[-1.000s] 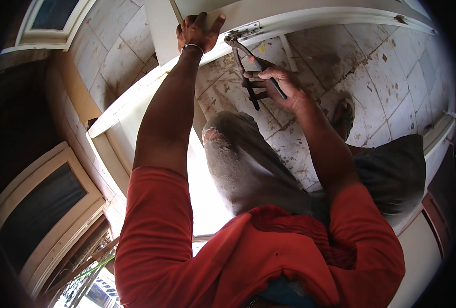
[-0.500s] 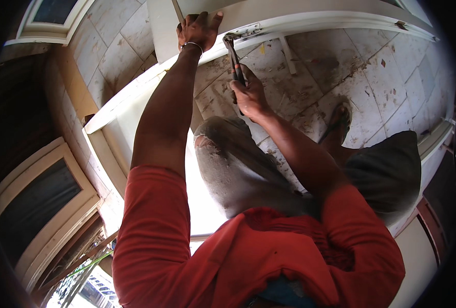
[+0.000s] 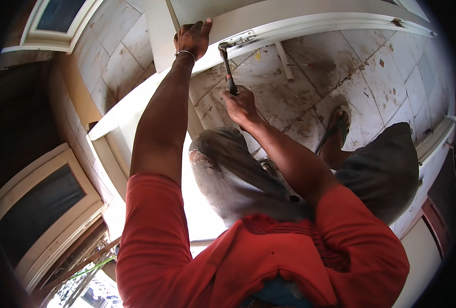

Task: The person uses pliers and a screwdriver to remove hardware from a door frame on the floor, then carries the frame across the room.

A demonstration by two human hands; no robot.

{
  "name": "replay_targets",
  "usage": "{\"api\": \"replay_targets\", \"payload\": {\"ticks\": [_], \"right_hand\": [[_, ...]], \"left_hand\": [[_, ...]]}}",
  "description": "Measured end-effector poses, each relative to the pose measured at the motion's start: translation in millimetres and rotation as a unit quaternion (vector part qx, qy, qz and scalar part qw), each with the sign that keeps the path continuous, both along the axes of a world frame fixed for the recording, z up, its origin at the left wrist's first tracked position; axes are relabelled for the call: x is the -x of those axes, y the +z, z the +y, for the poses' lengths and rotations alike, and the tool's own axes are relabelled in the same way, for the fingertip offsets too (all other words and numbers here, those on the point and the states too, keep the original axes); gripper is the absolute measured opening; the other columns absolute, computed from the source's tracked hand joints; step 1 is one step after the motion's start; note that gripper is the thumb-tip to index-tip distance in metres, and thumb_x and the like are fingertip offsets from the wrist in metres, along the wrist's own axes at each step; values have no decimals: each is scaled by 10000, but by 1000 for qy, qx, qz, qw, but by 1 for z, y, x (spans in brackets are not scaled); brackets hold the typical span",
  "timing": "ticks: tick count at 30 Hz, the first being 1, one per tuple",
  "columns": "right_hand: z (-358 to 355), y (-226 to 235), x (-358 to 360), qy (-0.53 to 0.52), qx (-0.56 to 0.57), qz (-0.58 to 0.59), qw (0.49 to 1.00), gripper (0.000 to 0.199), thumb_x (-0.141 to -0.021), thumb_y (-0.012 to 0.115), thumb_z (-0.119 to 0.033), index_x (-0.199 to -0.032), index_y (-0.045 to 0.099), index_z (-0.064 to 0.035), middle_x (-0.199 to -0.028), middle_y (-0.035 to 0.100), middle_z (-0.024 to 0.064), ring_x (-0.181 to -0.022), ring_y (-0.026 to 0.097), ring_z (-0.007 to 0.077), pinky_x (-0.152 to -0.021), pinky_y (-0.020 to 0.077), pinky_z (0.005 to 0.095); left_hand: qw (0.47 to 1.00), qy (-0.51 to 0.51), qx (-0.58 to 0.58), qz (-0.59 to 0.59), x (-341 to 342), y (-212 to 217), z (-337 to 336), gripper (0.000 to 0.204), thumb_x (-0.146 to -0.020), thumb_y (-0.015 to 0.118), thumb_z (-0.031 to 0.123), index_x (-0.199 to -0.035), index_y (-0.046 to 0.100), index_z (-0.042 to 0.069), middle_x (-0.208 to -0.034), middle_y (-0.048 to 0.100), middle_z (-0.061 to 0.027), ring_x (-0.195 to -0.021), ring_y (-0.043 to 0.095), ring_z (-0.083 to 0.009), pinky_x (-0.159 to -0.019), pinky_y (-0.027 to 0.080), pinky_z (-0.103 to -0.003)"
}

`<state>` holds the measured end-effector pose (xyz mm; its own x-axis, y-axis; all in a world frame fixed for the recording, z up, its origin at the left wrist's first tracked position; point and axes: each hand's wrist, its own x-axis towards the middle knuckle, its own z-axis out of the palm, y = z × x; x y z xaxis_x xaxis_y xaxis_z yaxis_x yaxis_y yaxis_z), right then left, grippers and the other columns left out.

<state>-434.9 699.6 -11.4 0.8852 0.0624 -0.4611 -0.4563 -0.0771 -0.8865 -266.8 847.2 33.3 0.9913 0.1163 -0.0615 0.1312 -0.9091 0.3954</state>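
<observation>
A white-painted wooden door or frame (image 3: 310,21) lies on its edge across the far side. My left hand (image 3: 193,41), with a bracelet at the wrist, rests on it, thumb spread and fingers over its top. My right hand (image 3: 241,106) is closed round the handles of a pair of pliers (image 3: 227,66) with black and orange grips. The pliers' head touches the frame's edge at the near end of a metal hinge plate (image 3: 238,39). What the jaws grip there is too small to tell.
Dirty floor tiles (image 3: 361,97) with scattered debris lie below the frame. A short wood strip (image 3: 284,60) leans there, near a thin rod (image 3: 302,65) with a reddish end. My sandaled foot (image 3: 336,128) is at the right. Framed dark panels (image 3: 40,213) stand at the left.
The pliers' handles have come together and the tool has shifted slightly left and down, with my right hand lower. My left hand and the frame sit a little further left in view.
</observation>
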Motion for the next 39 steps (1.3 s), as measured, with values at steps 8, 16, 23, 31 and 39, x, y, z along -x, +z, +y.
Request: {"api": "replay_targets", "payload": {"ticks": [8,16,23,31,39], "right_hand": [[92,-56,4,-157,102,-24,982,351,-924,598,-333,-1074,491,-34,-895,657,247,-834,654,448,-753,496,512],[-17,-56,17,-19,163,-108,981,404,-924,628,-345,-1179,520,-51,-922,677,234,-912,667,437,-797,509,493],[-68,-11,0,216,151,-64,962,467,-951,574,-326,-1307,539,-25,-923,668,240,-908,671,364,-830,507,439],[-89,-39,21,218,139,-65,964,417,-945,570,-300,-1272,567,-43,-1015,677,220,-1015,643,392,-908,490,434],[-167,-67,55,243,373,-26,895,435,-912,562,-265,-1334,549,-160,-1248,578,192,-1202,545,368,-1032,425,490]], "left_hand": [[999,-11,40,-24,-4,1,-2,658,-996,252,638,-1328,600,190,-1350,583,-125,-1344,426,-309,-1116,264,-526],[997,-29,-18,-73,4,-6,8,650,-966,346,668,-1256,615,153,-1331,579,-145,-1295,465,-328,-1114,271,-521],[995,-26,-78,-48,7,-7,12,704,-942,392,697,-1375,540,162,-1385,540,-125,-1330,439,-312,-1110,298,-519],[996,-37,-75,-40,6,-3,-4,890,-830,461,818,-1445,491,174,-1419,493,-134,-1352,414,-318,-1148,245,-508],[991,-60,-57,-102,15,-6,3,801,-802,652,692,-1384,548,152,-1381,516,-124,-1330,434,-298,-1137,291,-483]]}}
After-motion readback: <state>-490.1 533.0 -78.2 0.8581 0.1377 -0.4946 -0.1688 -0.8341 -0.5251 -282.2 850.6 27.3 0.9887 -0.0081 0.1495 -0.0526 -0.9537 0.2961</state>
